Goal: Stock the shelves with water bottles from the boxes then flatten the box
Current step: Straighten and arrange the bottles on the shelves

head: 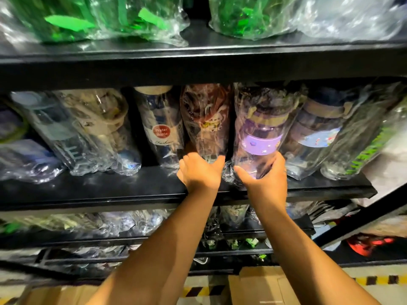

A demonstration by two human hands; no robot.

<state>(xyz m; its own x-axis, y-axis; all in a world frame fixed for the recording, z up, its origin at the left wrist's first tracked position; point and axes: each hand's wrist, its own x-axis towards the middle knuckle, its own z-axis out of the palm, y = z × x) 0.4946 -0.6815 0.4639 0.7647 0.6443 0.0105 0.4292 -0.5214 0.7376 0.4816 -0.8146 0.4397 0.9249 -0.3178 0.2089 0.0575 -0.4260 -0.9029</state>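
Observation:
On the middle black shelf [132,186] stand several water bottles in clear plastic wrap. My left hand [199,171] grips the base of a brown wrapped bottle [206,119]. My right hand [263,176] holds the base of a purple-banded wrapped bottle [261,137], thumb on its left and fingers on its right. Both bottles stand upright side by side near the shelf's front edge. An open cardboard box [253,285] sits on the floor below, between my forearms.
A bottle with a red "Water Bottle" sticker [161,133] stands left of the brown one; a blue-banded bottle [315,135] leans to the right. Green wrapped bottles [72,20] fill the top shelf. Lower shelves hold more wrapped bottles. Yellow-black floor tape [374,280] runs below.

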